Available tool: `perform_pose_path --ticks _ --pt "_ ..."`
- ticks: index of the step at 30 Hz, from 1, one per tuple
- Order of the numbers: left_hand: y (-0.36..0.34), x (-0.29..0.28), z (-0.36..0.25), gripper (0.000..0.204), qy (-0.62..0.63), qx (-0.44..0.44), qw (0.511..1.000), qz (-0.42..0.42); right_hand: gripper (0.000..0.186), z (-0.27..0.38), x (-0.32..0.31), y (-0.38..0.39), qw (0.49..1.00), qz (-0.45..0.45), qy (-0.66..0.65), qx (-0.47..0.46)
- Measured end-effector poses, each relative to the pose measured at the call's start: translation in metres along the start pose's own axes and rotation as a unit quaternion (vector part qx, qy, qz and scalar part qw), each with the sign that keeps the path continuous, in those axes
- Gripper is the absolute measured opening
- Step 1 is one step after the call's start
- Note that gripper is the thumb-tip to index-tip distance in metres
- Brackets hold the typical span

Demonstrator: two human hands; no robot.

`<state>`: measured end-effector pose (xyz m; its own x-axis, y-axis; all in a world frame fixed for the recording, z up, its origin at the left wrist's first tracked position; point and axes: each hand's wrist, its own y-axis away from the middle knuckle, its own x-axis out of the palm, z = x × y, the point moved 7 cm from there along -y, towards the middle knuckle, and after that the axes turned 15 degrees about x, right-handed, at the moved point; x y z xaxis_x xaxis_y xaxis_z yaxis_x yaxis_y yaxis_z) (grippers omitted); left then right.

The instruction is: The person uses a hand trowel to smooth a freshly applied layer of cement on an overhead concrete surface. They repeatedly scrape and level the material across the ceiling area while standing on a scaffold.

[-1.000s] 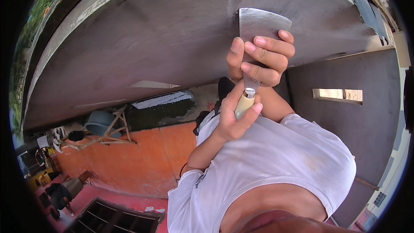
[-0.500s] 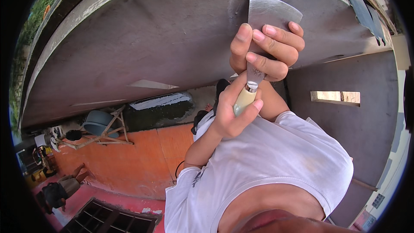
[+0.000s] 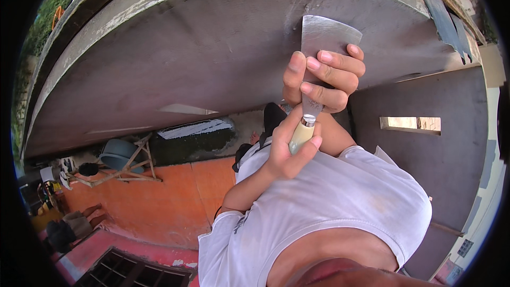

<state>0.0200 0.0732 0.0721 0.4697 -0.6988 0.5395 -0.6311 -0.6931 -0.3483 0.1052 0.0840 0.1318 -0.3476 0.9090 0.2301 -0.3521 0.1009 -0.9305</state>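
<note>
A putty knife with a wide steel blade (image 3: 328, 31) and a cream handle (image 3: 301, 137) is held upright in front of my chest, blade uppermost. My left hand (image 3: 284, 151) is closed round the handle, its thumb lying along the near side. Behind the blade's lower part is my right hand (image 3: 332, 79), with the fingers curled over the right side and the thumb at the left edge. The blade's flared top end stays uncovered, near the grey plastered wall (image 3: 186, 53) in the picture.
A second grey wall with a slot opening (image 3: 411, 124) stands on the right. At left, a blue-grey basin (image 3: 118, 154) rests by a wooden stand (image 3: 139, 167), beside an orange surface (image 3: 149, 202). Another person (image 3: 69, 228) is at the lower left, near a dark-framed window (image 3: 133, 268).
The putty knife and both hands sit a little lower in the picture. My grip on the handle and blade looks the same. The other person at the lower left has shifted posture slightly.
</note>
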Motion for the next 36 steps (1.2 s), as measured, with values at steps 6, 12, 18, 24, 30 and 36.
perform_pose_path --ticks 6,12,18,24,30,36 --pt "-0.012 0.003 -0.013 0.051 -0.020 0.041 0.999 0.030 0.042 0.003 0.010 -0.014 0.999 -0.018 -0.002 -0.027" --pt "-0.005 -0.001 -0.004 0.052 0.010 0.017 1.000 0.004 0.044 0.002 0.007 -0.007 0.999 0.004 -0.009 -0.031" --pt "-0.017 0.006 -0.020 0.052 -0.021 0.060 0.998 0.029 0.042 0.008 0.013 -0.028 0.999 -0.015 -0.006 -0.044" --pt "-0.012 0.004 -0.011 0.051 -0.016 0.054 0.998 0.019 0.043 0.003 0.008 -0.017 0.999 -0.008 -0.007 -0.045" --pt "-0.037 0.008 -0.034 0.051 -0.017 0.090 0.995 0.038 0.042 0.008 0.027 -0.047 0.997 -0.050 -0.029 -0.057" --pt "-0.002 -0.008 0.010 0.048 0.022 0.052 0.998 0.007 0.041 0.000 0.003 0.002 0.999 0.021 -0.008 -0.028"
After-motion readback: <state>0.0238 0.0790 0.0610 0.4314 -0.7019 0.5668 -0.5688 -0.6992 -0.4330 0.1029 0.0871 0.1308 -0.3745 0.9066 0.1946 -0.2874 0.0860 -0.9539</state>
